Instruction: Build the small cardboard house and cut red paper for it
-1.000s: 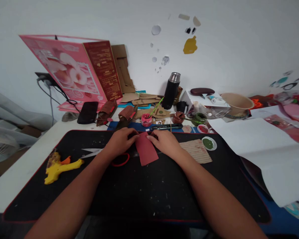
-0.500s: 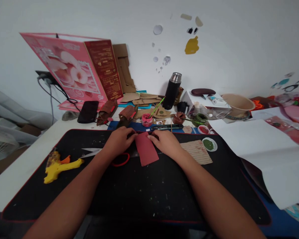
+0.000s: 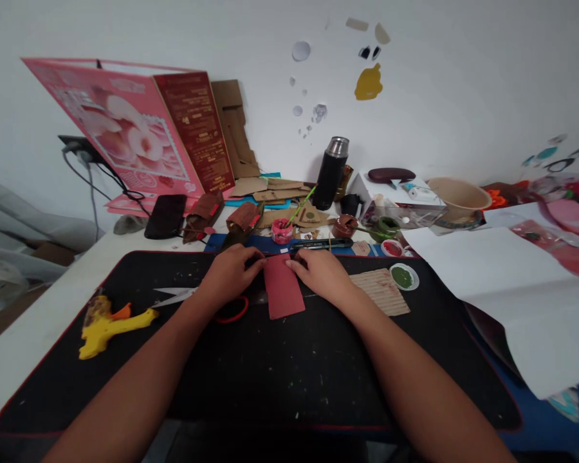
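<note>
A red rectangular piece of card (image 3: 284, 288) lies on the black mat (image 3: 251, 373), between my two hands. My left hand (image 3: 234, 271) pinches its far left edge, fingers curled. At the far right corner, my right hand (image 3: 321, 273) grips the same card with thumb and bent fingers. Scissors with red handles (image 3: 176, 294) lie partly under my left wrist. To the right of my right forearm is a piece of corrugated cardboard (image 3: 381, 291). Beside it sits a lid of green paint (image 3: 403, 277).
A yellow glue gun (image 3: 110, 325) lies at the left. Along the back stand a pink paint jar with a brush (image 3: 282, 233), a utility knife (image 3: 321, 244), a black thermos (image 3: 331, 173) and a phone (image 3: 165, 217). White paper (image 3: 506, 302) covers the right side.
The red card has turned slightly straighter between my hands. Both hands keep their hold on it. The whole view has shifted a little.
</note>
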`<state>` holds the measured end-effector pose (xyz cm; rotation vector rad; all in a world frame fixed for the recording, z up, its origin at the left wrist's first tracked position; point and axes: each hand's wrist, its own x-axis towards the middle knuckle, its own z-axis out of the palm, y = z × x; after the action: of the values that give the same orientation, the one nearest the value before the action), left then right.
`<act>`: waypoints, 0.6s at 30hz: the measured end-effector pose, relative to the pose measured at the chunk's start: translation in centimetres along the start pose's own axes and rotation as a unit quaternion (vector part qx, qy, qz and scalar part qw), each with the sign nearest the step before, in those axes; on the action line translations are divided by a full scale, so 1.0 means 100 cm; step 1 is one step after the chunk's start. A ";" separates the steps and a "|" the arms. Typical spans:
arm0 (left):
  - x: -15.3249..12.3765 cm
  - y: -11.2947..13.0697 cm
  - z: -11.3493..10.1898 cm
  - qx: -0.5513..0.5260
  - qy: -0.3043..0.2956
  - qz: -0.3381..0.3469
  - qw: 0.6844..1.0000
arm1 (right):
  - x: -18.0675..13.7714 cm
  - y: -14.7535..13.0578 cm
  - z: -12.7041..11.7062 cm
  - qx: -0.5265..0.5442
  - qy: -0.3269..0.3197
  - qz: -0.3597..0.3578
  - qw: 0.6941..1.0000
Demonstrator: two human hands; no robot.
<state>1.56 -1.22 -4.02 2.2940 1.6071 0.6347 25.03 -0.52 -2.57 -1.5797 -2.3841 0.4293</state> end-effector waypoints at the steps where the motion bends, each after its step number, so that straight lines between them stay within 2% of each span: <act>1: 0.000 0.000 0.000 -0.001 0.000 0.000 1.000 | 0.000 0.000 0.000 0.000 0.000 0.000 1.000; 18: 0.002 -0.004 0.002 -0.021 -0.002 -0.022 1.000 | -0.001 0.000 0.002 -0.017 0.000 -0.002 1.000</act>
<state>1.37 -0.91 -4.31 2.2229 1.6216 0.6466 25.01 -0.60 -2.81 -1.5878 -2.4071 0.3890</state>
